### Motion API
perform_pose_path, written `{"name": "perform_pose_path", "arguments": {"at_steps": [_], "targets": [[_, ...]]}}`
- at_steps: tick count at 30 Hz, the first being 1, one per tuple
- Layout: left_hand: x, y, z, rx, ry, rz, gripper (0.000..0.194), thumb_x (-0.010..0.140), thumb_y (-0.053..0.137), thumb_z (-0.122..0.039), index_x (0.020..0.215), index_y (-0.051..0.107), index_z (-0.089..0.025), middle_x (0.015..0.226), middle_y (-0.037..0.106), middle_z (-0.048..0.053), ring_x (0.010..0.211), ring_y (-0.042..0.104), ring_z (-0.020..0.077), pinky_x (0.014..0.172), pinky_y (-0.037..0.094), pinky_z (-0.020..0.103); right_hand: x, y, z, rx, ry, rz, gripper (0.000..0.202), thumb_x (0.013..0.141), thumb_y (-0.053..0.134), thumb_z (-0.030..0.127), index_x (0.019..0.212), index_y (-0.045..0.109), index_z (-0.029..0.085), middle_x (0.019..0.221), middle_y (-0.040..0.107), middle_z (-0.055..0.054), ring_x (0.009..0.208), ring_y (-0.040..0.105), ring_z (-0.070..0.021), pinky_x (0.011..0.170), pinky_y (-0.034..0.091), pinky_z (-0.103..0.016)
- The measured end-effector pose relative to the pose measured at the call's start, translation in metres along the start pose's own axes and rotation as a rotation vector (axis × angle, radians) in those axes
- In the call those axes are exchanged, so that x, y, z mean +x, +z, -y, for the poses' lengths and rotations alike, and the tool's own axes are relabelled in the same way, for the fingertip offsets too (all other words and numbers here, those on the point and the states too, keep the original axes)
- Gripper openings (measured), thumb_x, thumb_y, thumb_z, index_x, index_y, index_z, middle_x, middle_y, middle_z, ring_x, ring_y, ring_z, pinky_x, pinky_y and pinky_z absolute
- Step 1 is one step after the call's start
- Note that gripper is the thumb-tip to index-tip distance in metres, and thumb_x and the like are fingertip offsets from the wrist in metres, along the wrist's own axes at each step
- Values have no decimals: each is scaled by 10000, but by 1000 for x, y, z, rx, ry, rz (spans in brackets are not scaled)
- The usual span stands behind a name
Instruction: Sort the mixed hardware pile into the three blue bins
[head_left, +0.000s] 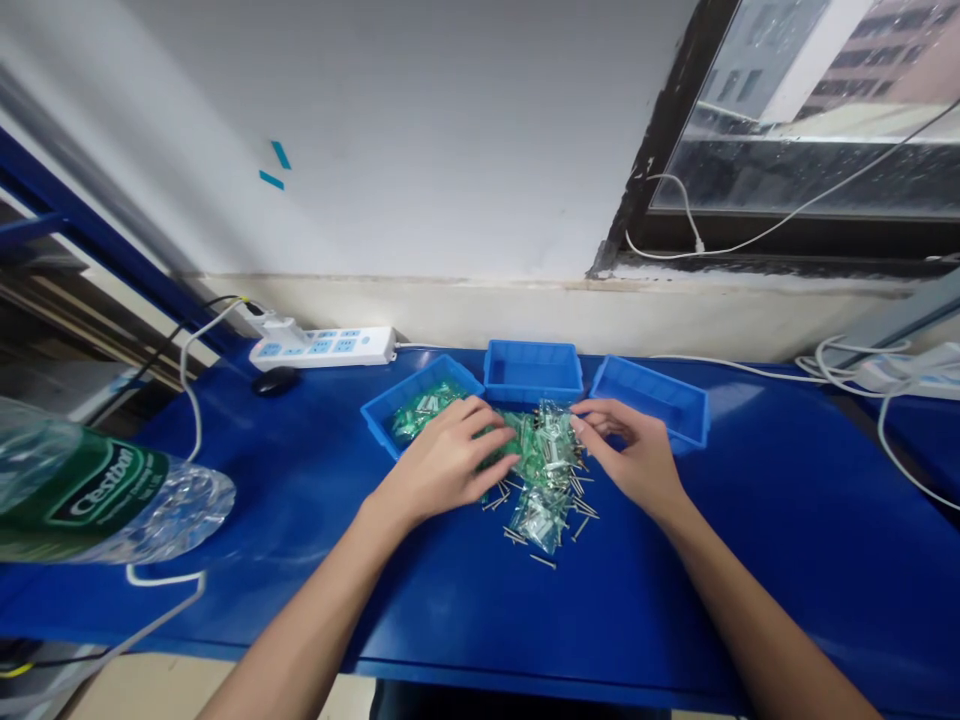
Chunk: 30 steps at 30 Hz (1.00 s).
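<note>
A heap of small clear bags (540,518) with pale and green contents lies on the blue table, loose screws (544,561) scattered around it. My left hand (450,455) reaches over the heap's left side, its fingers bent and apart beside green-filled bags (529,440); nothing shows in its grasp. On the other side, my right hand (634,450) pinches the edge of a clear bag (556,430) between thumb and forefinger. Just behind the left hand, a blue bin (379,412) holds several green-filled bags.
Two more blue bins stand behind the heap, one in the middle (533,372) and one at right (686,405). A power strip (352,346) and a black mouse (275,381) sit at the back left. A large water bottle (112,490) is at left. White cables (750,369) run along the wall.
</note>
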<state>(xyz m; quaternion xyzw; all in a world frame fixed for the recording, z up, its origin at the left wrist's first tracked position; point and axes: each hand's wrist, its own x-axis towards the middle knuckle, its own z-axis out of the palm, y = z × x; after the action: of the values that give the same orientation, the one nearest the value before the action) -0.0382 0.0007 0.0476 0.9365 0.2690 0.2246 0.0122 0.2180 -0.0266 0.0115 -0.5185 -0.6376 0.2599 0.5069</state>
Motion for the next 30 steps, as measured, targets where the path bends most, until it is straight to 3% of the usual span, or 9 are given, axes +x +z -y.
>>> {"name": "perform_pose_path", "arguments": {"at_steps": [6, 11, 18, 23, 30], "targets": [[2, 1, -10, -99, 59, 78, 404, 911, 663, -509, 1159, 693, -192, 1083, 687, 112, 1051, 596, 268, 913, 534, 447, 0, -3, 0, -52, -48, 7, 112, 870, 668, 282, 946, 732, 231, 583, 516, 42, 501, 452, -112, 496, 397, -277], [3, 9, -16, -95, 103, 139, 515, 848, 723, -550, 1181, 682, -159, 1095, 680, 125, 1084, 584, 290, 924, 530, 460, -1, -3, -5, -90, -78, 32, 93, 870, 661, 276, 918, 729, 235, 554, 452, 57, 485, 395, -111, 488, 355, -277], [3, 15, -18, -90, 126, 132, 417, 846, 749, -485, 1121, 719, -173, 1053, 687, 104, 1047, 605, 270, 920, 537, 428, -2, -2, -8, -75, -87, 43, 103, 875, 652, 286, 923, 728, 236, 555, 453, 53, 492, 394, -117, 493, 357, -281], [2, 13, -19, -105, 124, 129, 480, 797, 771, -551, 1123, 732, -201, 1033, 673, 92, 1004, 610, 272, 869, 545, 430, -1, -3, -10, -48, -82, 58, 108, 881, 653, 310, 918, 734, 247, 555, 479, 46, 491, 420, -121, 481, 374, -277], [4, 14, -21, -109, 106, 175, 266, 893, 711, -368, 1095, 735, -197, 1033, 668, 87, 1009, 602, 261, 879, 529, 415, -2, -3, -8, -40, -91, 60, 101, 888, 649, 262, 946, 729, 240, 580, 490, 49, 499, 429, -116, 497, 382, -282]]}}
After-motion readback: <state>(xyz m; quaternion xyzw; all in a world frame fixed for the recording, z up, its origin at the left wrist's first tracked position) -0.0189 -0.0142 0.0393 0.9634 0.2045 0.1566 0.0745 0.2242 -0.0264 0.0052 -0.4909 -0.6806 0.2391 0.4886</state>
